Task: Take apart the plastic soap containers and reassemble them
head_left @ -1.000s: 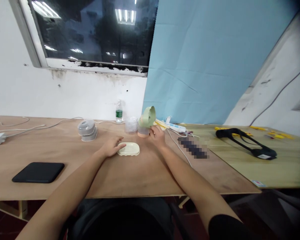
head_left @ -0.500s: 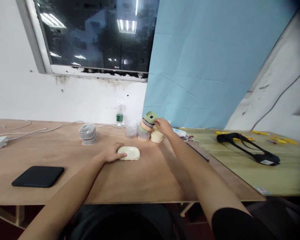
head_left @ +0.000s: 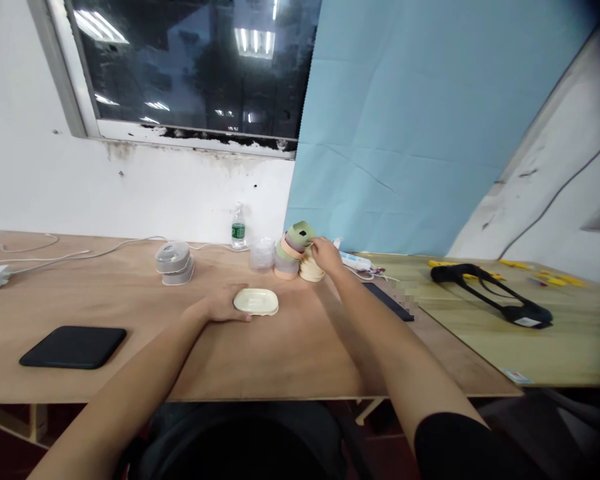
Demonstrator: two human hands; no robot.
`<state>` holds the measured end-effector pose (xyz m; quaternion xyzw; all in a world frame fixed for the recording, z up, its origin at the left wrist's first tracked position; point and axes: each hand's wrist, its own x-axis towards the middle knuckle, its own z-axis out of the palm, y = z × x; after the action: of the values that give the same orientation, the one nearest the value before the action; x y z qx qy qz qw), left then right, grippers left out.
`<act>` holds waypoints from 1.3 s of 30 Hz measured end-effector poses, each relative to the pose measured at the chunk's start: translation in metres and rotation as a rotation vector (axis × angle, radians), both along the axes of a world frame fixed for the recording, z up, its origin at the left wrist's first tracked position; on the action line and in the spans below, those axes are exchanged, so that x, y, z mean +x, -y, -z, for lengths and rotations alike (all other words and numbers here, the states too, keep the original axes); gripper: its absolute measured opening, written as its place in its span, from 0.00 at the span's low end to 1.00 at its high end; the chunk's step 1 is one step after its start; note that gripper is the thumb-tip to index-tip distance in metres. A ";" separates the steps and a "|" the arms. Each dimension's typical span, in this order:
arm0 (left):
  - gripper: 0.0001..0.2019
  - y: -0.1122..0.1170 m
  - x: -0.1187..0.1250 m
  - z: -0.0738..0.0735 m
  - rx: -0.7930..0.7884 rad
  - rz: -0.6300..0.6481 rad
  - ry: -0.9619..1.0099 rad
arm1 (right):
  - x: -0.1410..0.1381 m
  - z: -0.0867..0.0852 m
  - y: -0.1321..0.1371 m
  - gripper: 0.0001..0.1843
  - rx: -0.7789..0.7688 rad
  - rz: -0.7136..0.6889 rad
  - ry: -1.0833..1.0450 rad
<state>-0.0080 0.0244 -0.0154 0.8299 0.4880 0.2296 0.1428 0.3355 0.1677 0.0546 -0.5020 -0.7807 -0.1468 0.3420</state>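
My left hand (head_left: 220,308) rests on the wooden table (head_left: 260,353), fingers flat against the left side of a cream oval soap dish (head_left: 257,301). My right hand (head_left: 326,255) reaches far forward onto a stack of cream dish parts (head_left: 310,270), its fingers curled at the top of the stack. Just left of it leans a pile of green, pink and grey dishes (head_left: 293,249), the green one on top tilted.
A clear plastic cup (head_left: 262,254) and a small water bottle (head_left: 237,227) stand behind. Two grey lidded containers (head_left: 174,261) sit left, a black pad (head_left: 74,346) nearer left. A black strap (head_left: 495,293) lies on the right table.
My right hand set the green dish on the coloured pile and moved to the cream stack beside it. My left hand stayed against the soap dish.
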 end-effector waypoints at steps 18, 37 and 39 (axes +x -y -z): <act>0.42 0.000 0.001 -0.003 0.030 -0.050 0.041 | -0.026 0.041 0.079 0.18 0.178 -0.254 -0.203; 0.27 -0.005 -0.021 -0.023 0.395 -0.430 -0.040 | -0.001 0.050 0.083 0.28 -0.405 -0.102 0.201; 0.25 -0.003 -0.035 -0.030 0.455 -0.652 -0.019 | 0.017 0.047 0.078 0.26 -0.459 0.080 0.206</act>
<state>-0.0430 0.0278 0.0146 0.6438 0.6639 0.3576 -0.1298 0.3524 0.0900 0.0073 -0.5794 -0.8038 -0.0294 0.1315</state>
